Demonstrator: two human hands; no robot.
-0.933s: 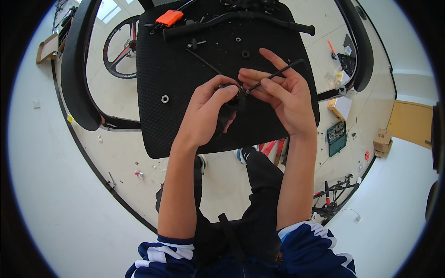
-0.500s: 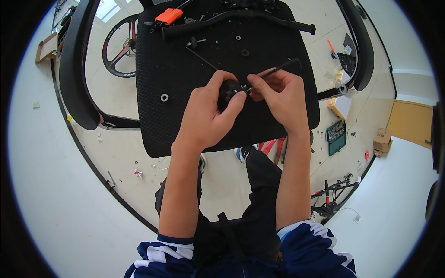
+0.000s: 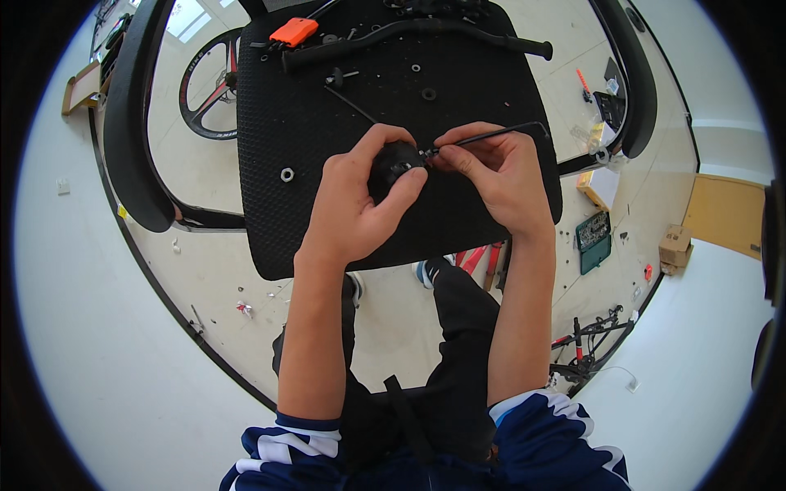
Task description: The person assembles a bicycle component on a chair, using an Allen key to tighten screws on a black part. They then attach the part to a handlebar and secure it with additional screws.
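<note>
Over the black chair seat [image 3: 458, 213], my left hand [image 3: 348, 200] is closed round a black rounded part [image 3: 386, 170] with a small metal bolt end facing right. Thumb and fingers of my right hand [image 3: 509, 180] pinch a black hex key [image 3: 503, 131]. One end of the key meets the bolt end, and its bent end points out to the right. From behind my left hand a thin dark rod [image 3: 350, 104] runs up and left; whether it belongs to the held part I cannot tell.
On the seat lie a black handlebar [image 3: 360, 45], an orange block-like item [image 3: 293, 32], a silver nut [image 3: 286, 174], a black ring [image 3: 428, 95] and other small hardware. Armrests [image 3: 131, 123] flank it. The floor holds a wheel [image 3: 185, 90], a green case [image 3: 594, 245] and a bike frame [image 3: 580, 344].
The hex key has swung, its bent end now lower and farther right. My left hand and the black part have shifted slightly left.
</note>
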